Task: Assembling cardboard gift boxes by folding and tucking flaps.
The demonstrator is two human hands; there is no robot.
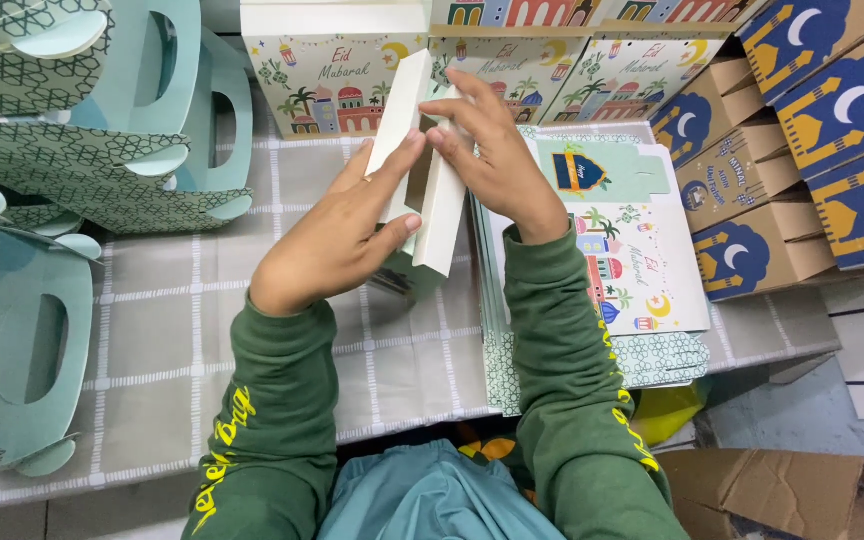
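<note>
While both green-sleeved arms reach forward over the tabletop [252, 330], the left hand [337, 240] and the right hand [497, 160] meet on a half-folded cream carton [430, 190] held upright above the checked cloth. The left hand pinches one cream panel between thumb and forefinger; the right hand lays bent fingers over the top edge of the neighbouring panel, pressing it inward. The carton's walls stand apart and unlocked, so I judge the folding as partway along, with the flaps not yet closed.

Just right of the carton lies a stack of flat printed blanks [642, 260], pale with little domes and a crescent, apparently unfolded and waiting. Beyond the carton, finished boxes with the same pattern [327, 75] stand in a row. Far right of the carton, brown-and-blue boxes [802, 130] with moons are packed together. Left of the carton, teal handled carriers [42, 330] are piled up. Judging by the thick stack, much folding seems left.
</note>
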